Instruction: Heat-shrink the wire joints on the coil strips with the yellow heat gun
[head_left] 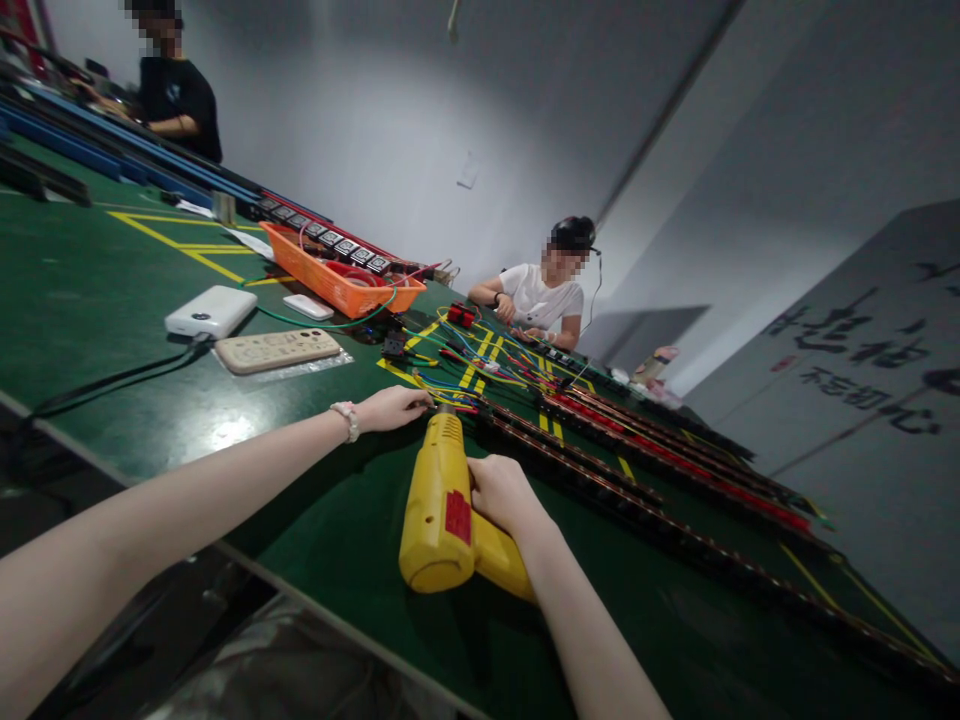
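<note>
A yellow heat gun [437, 505] with a red patch on its side is in my right hand [504, 490], whose fingers wrap round the handle. Its metal nozzle points away from me at a bundle of coloured wires [450, 393]. Left of the nozzle, my left hand [396, 408] is closed, with fingertips pinched at the near ends of those wires. Which wire it holds is hidden. From the bundle a long dark strip [600, 477] with copper-coloured marks runs off to the right across the green table [330, 530].
An orange basket [330, 283] with wires stands beyond my left hand. Nearer lie a white power bank [211, 312] with a black cable and a phone [277, 351]. More strips [675, 450] lie at right. One person [536, 300] works across the table, another [180, 105] at far left.
</note>
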